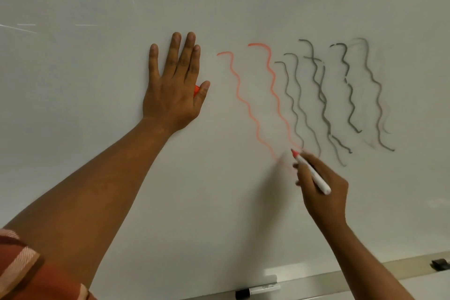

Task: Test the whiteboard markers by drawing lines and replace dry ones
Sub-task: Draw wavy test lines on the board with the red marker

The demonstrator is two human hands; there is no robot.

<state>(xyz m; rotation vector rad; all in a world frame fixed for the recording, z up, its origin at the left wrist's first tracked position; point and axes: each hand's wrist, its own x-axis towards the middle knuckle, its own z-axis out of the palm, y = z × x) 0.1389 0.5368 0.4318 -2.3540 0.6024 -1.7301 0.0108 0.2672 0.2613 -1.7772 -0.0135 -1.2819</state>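
Left hand (174, 85) lies flat against the whiteboard (97, 7), fingers straight and extended upward; a red cap (196, 90) shows between thumb and palm, pinned against the board. Right hand (321, 192) grips a white-barrelled red marker (311, 172), tip touching the board at the lower end of the second of two red wavy lines (246, 105). To their right, several grey-black wavy lines (323, 105), some faint or broken. On the tray (316, 282) below, a black-capped marker (258, 291) lies flat; a dark object (440, 264) sits at the far right, unidentifiable. Striped sleeve (22, 265) at lower left
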